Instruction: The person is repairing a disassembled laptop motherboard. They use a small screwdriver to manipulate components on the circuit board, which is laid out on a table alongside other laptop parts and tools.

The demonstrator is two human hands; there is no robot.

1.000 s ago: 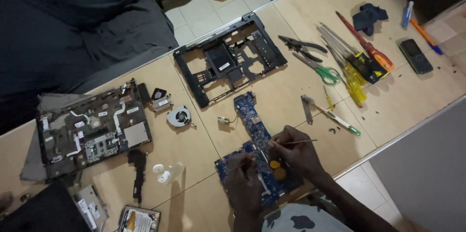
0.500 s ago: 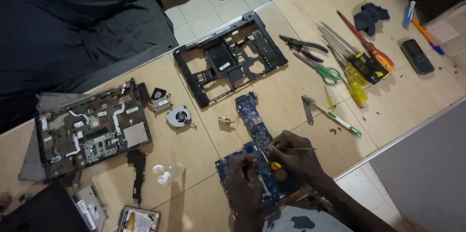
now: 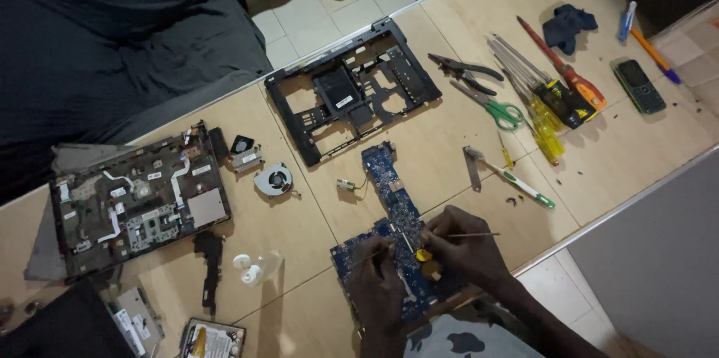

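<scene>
Blue circuit board (image 3: 395,201) flat on worktop (image 3: 644,148), near edge — both hands over its lower part. Left hand (image 3: 378,283) pinches thin probe (image 3: 365,257); right hand (image 3: 464,249) grips slim metal tool (image 3: 472,235). Black laptop frame (image 3: 352,88) beyond.

Our right hand (image 3: 464,253) shifted slightly lower over the blue circuit board (image 3: 397,223), its thin metal tool (image 3: 472,235) now lying more level than a second ago, our left hand (image 3: 378,287) barely moved, our view drifted a touch
</scene>
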